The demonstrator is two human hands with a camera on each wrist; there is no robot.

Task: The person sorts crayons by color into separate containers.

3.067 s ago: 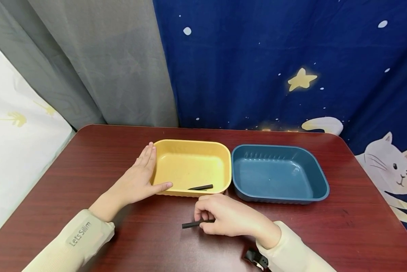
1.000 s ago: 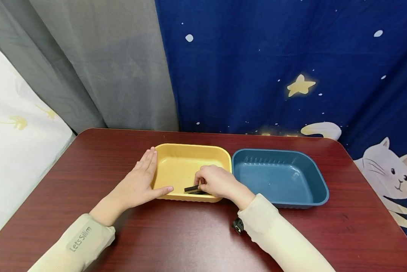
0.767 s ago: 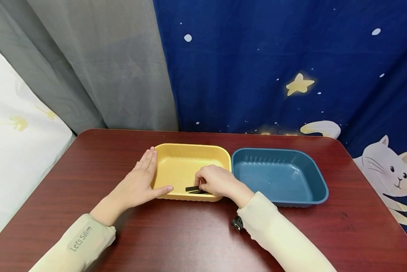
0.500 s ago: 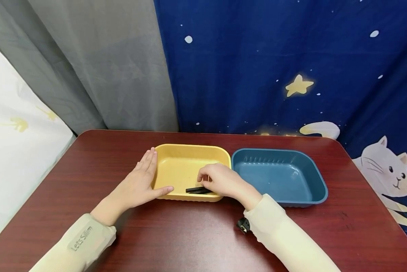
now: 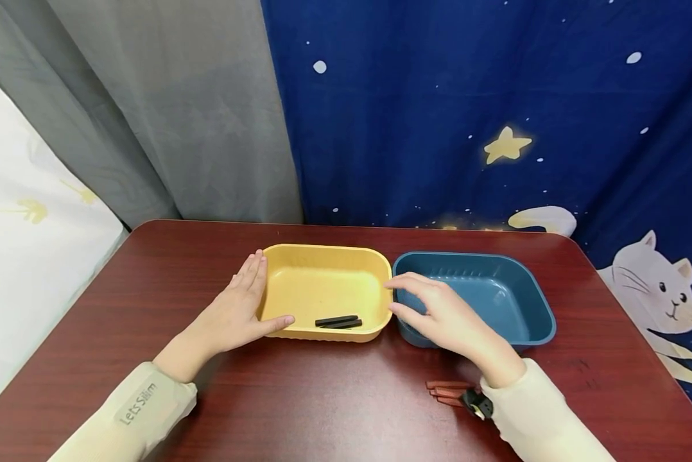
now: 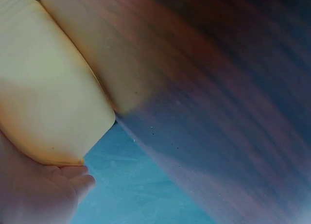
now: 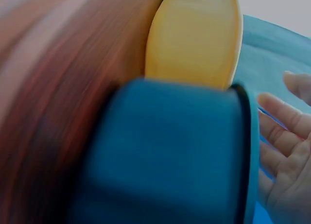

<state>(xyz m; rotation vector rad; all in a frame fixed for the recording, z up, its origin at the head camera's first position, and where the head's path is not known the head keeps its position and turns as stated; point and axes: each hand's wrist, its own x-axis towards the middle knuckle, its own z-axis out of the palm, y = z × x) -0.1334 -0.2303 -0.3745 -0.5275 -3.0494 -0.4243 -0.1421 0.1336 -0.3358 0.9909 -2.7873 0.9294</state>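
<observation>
My left hand (image 5: 230,314) rests against the left end of a yellow plastic bin (image 5: 308,285), fingers straight along its side and the thumb over the front rim. In the left wrist view that hand (image 6: 36,197) touches the bin's wall (image 6: 53,83). Inside the bin, near the front wall, lie short black sticks (image 5: 337,320) side by side. My right hand (image 5: 447,314) hovers over the left end of a blue bin (image 5: 516,308), fingers spread and holding nothing. In the right wrist view its fingers (image 7: 279,129) stand beside the blue rim.
Several reddish-brown sticks (image 5: 447,390) lie on the dark red table (image 5: 300,398) near my right wrist, partly behind a black wrist device (image 5: 476,403). The two bins stand side by side. Grey and blue curtains (image 5: 392,128) hang behind the table.
My right hand brought a black stick from the table into the yellow bin, let it go beside the other, then moved right over the blue bin. The left hand stays in place.
</observation>
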